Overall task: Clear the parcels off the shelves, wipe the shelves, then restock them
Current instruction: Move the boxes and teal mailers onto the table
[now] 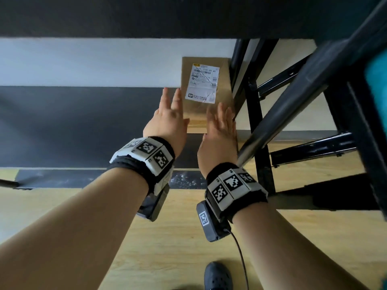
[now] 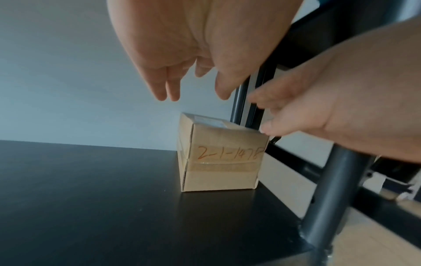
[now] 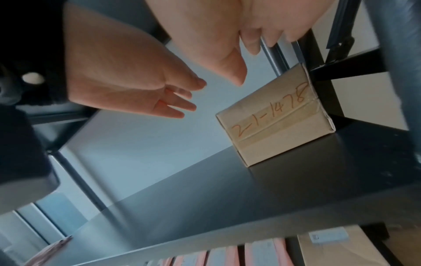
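Note:
A small brown cardboard parcel with a white shipping label on top stands on the black shelf at its right end, close to the black frame posts. Its near side bears "2-1-1478" in orange. My left hand hovers just left of the parcel, fingers straight, holding nothing. My right hand hovers above the parcel's near right corner, fingers straight, also empty. In the left wrist view, both the left hand and the right hand are slightly above the box, not touching it.
Black metal frame posts and diagonal braces crowd the right side. An upper shelf's dark underside is overhead. Wooden floor lies below, with my dark shoe. In the right wrist view, more parcels sit on a lower level.

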A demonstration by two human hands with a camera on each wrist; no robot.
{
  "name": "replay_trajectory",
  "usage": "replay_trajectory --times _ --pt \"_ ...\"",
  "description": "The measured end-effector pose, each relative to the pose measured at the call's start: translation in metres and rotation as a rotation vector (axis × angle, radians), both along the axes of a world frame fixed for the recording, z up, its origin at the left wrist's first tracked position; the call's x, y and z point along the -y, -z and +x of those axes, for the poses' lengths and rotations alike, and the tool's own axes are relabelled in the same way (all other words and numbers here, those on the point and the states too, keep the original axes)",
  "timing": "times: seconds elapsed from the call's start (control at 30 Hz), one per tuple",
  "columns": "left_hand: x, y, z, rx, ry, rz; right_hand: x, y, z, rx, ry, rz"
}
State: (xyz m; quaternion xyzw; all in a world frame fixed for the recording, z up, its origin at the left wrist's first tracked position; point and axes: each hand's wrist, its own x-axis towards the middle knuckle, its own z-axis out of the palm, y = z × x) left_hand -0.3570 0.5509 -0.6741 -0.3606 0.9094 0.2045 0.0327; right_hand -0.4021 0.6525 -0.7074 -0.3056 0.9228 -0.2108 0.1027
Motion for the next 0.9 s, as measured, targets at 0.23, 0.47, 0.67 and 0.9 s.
replay_trajectory --times 0.23,0.47,0.67,0.9 --pt "-0.039 -0.058 0.073 -0.07 0.004 0.04 -0.049 -0.061 0.078 0.21 0.026 -0.088" --pt "-0.101 -0.154 0.148 -0.174 0.072 0.097 -0.112 -0.16 0.152 0.226 -0.007 -0.257" --pt "-0.15 -0.234 0.153 -0.292 0.224 0.075 -0.176 -0.251 0.152 0.009 0.071 -0.349" --pt "-0.222 -0.289 0.106 -0.321 0.432 0.083 -0.261 -0.299 0.101 -0.118 0.27 -0.377"
